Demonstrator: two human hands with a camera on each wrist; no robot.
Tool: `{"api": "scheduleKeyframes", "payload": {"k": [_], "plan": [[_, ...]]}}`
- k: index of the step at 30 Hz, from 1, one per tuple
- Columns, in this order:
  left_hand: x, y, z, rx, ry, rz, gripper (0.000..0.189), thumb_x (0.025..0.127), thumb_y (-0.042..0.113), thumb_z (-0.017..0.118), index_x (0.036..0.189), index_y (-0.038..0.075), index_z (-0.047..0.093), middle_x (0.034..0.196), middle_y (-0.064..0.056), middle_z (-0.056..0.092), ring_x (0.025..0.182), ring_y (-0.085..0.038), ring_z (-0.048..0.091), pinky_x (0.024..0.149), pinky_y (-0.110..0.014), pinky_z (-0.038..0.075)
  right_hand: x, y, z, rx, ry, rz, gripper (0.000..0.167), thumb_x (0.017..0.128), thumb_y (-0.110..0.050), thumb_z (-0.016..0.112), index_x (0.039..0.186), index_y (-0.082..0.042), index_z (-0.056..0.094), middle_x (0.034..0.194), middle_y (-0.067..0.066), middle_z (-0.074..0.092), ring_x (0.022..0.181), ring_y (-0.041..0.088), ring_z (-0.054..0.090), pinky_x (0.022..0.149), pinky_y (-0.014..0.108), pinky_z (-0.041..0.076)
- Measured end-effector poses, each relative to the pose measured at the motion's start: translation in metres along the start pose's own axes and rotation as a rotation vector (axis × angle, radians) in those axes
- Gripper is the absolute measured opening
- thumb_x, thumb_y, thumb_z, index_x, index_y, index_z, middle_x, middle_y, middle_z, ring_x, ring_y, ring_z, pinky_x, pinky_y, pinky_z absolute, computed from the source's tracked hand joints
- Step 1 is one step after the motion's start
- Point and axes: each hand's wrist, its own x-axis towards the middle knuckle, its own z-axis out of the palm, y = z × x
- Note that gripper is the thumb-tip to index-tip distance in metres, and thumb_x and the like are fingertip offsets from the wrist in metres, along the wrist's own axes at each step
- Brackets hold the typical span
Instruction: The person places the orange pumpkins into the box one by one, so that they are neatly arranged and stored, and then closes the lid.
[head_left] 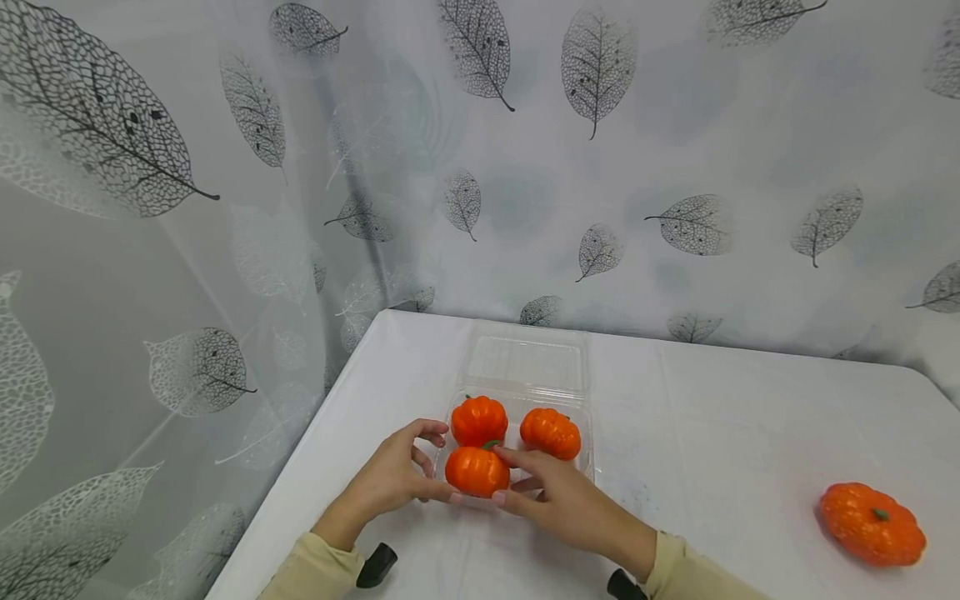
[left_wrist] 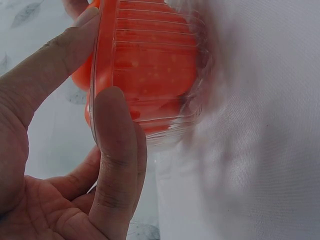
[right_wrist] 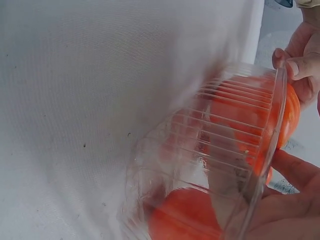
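A clear plastic clamshell container (head_left: 587, 417) stands with its lid (head_left: 528, 358) folded back, and three small orange toy pumpkins are in it. My left hand (head_left: 393, 475) holds the container's left front corner, thumb at the front rim and fingers along the left side. With thumb and index finger, my right hand (head_left: 558, 500) pinches the front pumpkin (head_left: 477, 472) by its right side, near the green stem. Behind that one sits the back-left pumpkin (head_left: 478, 420); the right pumpkin (head_left: 551, 432) lies tilted. In the right wrist view, fingers (right_wrist: 295, 170) reach over the rim.
Another orange pumpkin (head_left: 872, 523) lies apart at the right of the white-covered table (head_left: 720, 433). A leaf-patterned curtain (head_left: 525, 167) hangs behind and to the left of the table. Black wrist devices (head_left: 377, 566) show by both sleeves.
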Motion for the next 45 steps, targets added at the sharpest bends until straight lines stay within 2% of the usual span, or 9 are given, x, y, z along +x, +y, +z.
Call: {"api": "scheduleKeyframes", "payload": {"k": [9,14,19,28,33,39,45], "plan": [[0.0,0.002,0.001,-0.001,0.005,-0.008,0.085,0.064,0.017,0.097,0.136,0.003,0.053,0.119,-0.009,0.057,0.081,-0.023,0.059,0.06,-0.036,0.058,-0.004,0.002,0.0,-0.058,-0.006,-0.003,0.074,0.097,-0.051,0.063,0.156,-0.015,0.039,0.14,0.007,0.054,0.103,0.017,0.067,0.085,0.031,0.056],[0.0,0.003,0.002,-0.003,0.009,-0.011,0.085,0.064,0.017,0.097,0.136,0.005,0.054,0.119,-0.009,0.058,0.079,-0.023,0.059,0.06,-0.036,0.058,-0.009,-0.001,-0.003,-0.064,0.02,-0.007,0.077,0.096,-0.052,0.064,0.158,-0.018,0.035,0.146,0.008,0.049,0.107,0.019,0.066,0.087,0.038,0.056],[0.0,0.003,0.003,-0.009,0.006,-0.018,0.085,0.063,0.017,0.098,0.136,0.007,0.055,0.12,-0.011,0.058,0.078,-0.023,0.059,0.059,-0.036,0.057,-0.018,-0.003,-0.01,-0.081,0.075,-0.012,0.076,0.095,-0.051,0.067,0.157,-0.018,0.038,0.149,0.006,0.049,0.111,0.022,0.065,0.089,0.044,0.055],[0.0,0.004,0.002,0.007,0.007,-0.018,0.086,0.063,0.019,0.099,0.136,0.007,0.055,0.121,-0.012,0.058,0.078,-0.022,0.059,0.059,-0.037,0.056,-0.032,0.006,-0.019,-0.108,0.14,-0.071,0.068,0.096,-0.051,0.066,0.152,-0.018,0.046,0.143,-0.002,0.054,0.116,0.022,0.062,0.091,0.039,0.054],[0.001,0.004,0.002,0.007,0.004,-0.023,0.087,0.063,0.019,0.099,0.136,0.007,0.055,0.122,-0.012,0.058,0.078,-0.022,0.059,0.059,-0.037,0.056,-0.036,0.008,-0.018,-0.118,0.134,-0.068,0.065,0.095,-0.053,0.065,0.149,-0.019,0.05,0.137,-0.006,0.054,0.115,0.022,0.061,0.091,0.038,0.054],[0.001,0.004,0.003,0.01,0.007,-0.03,0.086,0.062,0.019,0.099,0.136,0.008,0.055,0.121,-0.011,0.058,0.077,-0.022,0.059,0.059,-0.037,0.056,-0.036,0.008,-0.017,-0.12,0.115,-0.021,0.066,0.095,-0.056,0.065,0.149,-0.02,0.051,0.137,-0.008,0.052,0.116,0.02,0.061,0.092,0.041,0.054],[-0.001,0.006,0.003,0.008,0.008,-0.03,0.087,0.062,0.018,0.099,0.136,0.008,0.055,0.121,-0.011,0.058,0.077,-0.022,0.059,0.059,-0.037,0.056,-0.037,0.008,-0.014,-0.116,0.101,-0.007,0.065,0.094,-0.056,0.065,0.147,-0.019,0.053,0.138,-0.005,0.052,0.116,0.022,0.061,0.088,0.043,0.056]]}}
